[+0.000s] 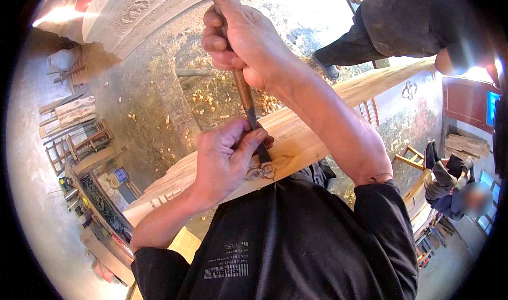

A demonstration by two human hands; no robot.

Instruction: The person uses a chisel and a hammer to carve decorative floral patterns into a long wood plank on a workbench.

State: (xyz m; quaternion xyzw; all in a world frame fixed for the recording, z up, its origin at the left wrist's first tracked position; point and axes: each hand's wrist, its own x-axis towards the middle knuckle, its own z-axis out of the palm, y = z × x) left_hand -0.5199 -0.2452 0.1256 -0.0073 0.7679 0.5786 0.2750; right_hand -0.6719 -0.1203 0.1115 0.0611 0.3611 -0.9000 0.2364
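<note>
A wood-carving chisel (244, 94) with a brown wooden handle slants down to a pale wooden beam (301, 133) in front of my body. My right hand (241, 40) is wrapped round the upper end of the handle. Lower down, my left hand (225, 154) pinches the chisel near its dark metal blade (263, 154). The blade's end meets the beam beside a small carved round motif (263, 171). Part of the blade is hidden behind my left fingers and thumb.
A large carved panel (135, 14) stands at the far left. Wood shavings (203, 96) litter the floor. A person in dark clothes (407, 22) is by the beam's far right end; another person (450, 189) sits at right. Tools and a wooden box (100, 204) lie at left.
</note>
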